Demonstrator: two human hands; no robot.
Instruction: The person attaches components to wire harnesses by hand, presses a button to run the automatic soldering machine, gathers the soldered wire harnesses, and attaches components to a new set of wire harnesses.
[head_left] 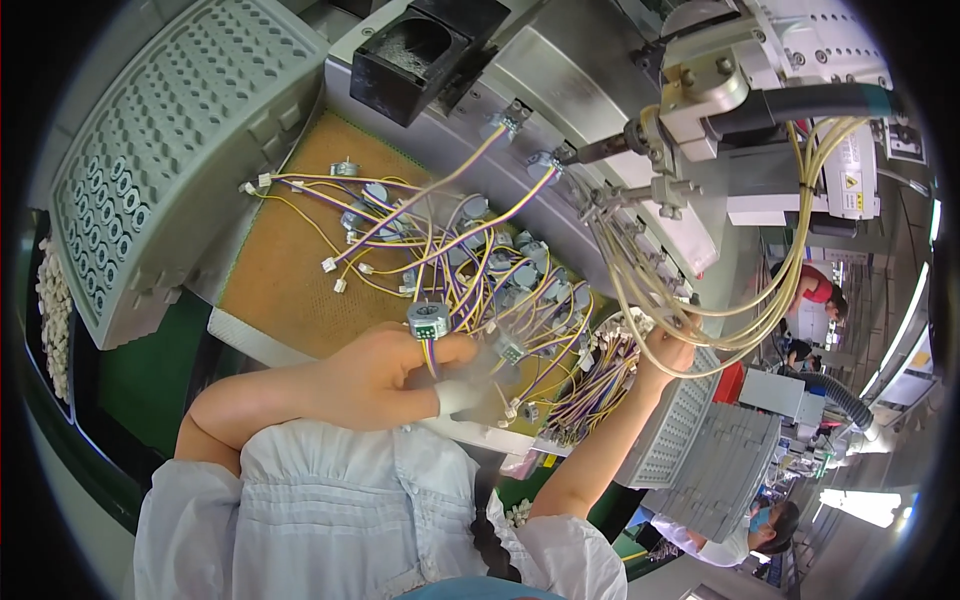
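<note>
Presently, left hand: the grip is kept narrow, and by it a small, round, silver metal motor with a green contact plate is held, near the front edge of the bench. A white finger cover is worn on one fingertip.
Motor wires: the coloured strands are led down between the bent fingers; their far end is lost in the blur.
Right hand: it is stretched out to the right, near the cream-coloured, looped cables; whether something is held in this grip cannot be told.
Brown-topped bench with pale edge: a tangled heap of grey round motors with yellow, purple and white wires is carried on it.
Silver metal machine: two more motors are seen at its front, with their wires hanging toward the heap.
Grey perforated plastic tray: it is placed at the left, partly filled with ring-shaped metal parts.
Good handling: the motor should be supported by its metal body, the wires kept slack and free from the heap, and the green plate left untouched.
</note>
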